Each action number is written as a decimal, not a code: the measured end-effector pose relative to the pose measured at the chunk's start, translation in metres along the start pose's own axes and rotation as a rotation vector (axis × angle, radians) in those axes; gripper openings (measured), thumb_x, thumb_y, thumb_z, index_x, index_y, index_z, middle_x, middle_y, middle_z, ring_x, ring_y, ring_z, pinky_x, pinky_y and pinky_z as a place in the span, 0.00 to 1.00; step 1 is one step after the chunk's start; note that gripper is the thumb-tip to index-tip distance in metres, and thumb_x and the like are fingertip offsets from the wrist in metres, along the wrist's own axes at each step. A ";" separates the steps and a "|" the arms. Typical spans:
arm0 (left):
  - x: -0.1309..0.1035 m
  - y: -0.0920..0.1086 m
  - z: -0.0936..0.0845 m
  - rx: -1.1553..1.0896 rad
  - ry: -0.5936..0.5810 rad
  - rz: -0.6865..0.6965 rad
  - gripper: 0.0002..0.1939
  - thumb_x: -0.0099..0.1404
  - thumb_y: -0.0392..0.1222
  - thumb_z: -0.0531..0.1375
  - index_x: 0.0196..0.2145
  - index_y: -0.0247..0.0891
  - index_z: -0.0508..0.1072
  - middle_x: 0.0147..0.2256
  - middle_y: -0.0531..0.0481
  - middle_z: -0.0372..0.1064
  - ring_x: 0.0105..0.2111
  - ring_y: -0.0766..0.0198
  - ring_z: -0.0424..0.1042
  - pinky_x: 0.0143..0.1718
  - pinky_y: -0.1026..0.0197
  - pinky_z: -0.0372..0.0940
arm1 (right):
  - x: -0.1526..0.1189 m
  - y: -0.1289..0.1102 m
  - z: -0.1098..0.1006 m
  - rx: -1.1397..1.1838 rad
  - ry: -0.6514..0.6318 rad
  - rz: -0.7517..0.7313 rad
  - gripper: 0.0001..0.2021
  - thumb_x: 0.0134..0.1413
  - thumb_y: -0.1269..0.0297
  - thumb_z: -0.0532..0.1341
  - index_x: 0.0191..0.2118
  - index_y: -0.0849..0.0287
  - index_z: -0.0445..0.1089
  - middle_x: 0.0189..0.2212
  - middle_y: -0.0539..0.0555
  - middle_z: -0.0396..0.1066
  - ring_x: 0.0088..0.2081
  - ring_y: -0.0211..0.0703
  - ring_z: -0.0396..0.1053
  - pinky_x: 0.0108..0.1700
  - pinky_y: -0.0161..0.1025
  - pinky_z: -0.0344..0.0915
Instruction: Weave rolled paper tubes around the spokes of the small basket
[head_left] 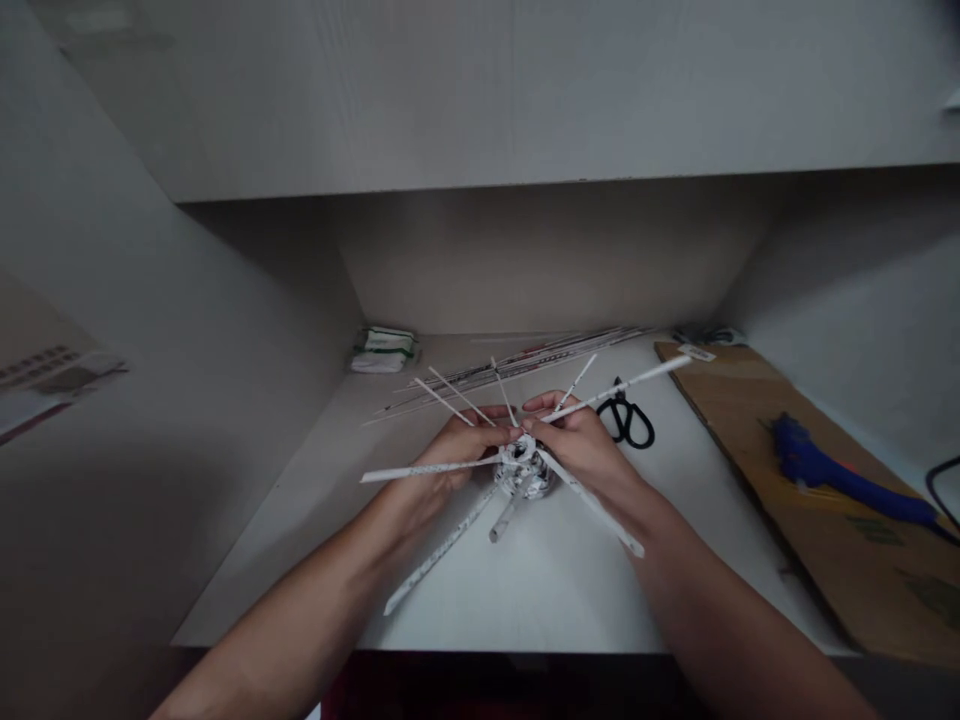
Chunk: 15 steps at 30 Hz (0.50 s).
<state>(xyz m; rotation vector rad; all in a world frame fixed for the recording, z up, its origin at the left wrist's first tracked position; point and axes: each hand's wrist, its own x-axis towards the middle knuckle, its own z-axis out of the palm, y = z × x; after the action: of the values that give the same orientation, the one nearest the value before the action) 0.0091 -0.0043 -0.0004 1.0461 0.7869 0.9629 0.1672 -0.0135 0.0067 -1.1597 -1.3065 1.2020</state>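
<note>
A small round woven piece of rolled printed paper [527, 478] is at the middle of the white shelf, with several paper tubes sticking out around it like spokes. My left hand [474, 437] holds its far left side, thumb and fingers closed near the rim. On the far right side, my right hand [564, 428] grips the rim and the base of a spoke, its thumb close to my left thumb. One long spoke points to the upper right past my right hand, and others reach down and to the left. The fingers behind the piece are partly hidden.
Loose thin paper tubes [517, 365] lie across the back of the white shelf [570, 600]. Black-handled scissors [637, 425] rest right of my right hand. A blue glue gun [840, 478] lies on a cardboard sheet [795, 530] at the right. A white and green packet [384, 350] sits back left.
</note>
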 end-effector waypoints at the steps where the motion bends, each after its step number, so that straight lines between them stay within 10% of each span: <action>1: 0.000 0.000 0.000 0.013 -0.028 0.002 0.11 0.46 0.36 0.70 0.31 0.33 0.78 0.25 0.47 0.72 0.24 0.65 0.68 0.28 0.61 0.60 | 0.000 0.000 -0.001 -0.004 -0.011 0.001 0.12 0.43 0.62 0.66 0.35 0.58 0.66 0.25 0.49 0.70 0.25 0.39 0.69 0.28 0.37 0.66; 15: 0.010 -0.003 0.001 0.026 0.383 0.173 0.12 0.40 0.37 0.70 0.24 0.32 0.75 0.20 0.51 0.70 0.20 0.67 0.66 0.25 0.64 0.59 | 0.009 0.012 -0.012 -0.212 0.112 -0.099 0.17 0.45 0.51 0.66 0.32 0.62 0.73 0.26 0.53 0.76 0.28 0.43 0.72 0.32 0.38 0.67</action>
<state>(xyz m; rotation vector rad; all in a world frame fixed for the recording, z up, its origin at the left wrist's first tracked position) 0.0144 0.0040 -0.0041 0.9761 1.0357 1.3281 0.1793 -0.0034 -0.0047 -1.2780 -1.4137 0.9303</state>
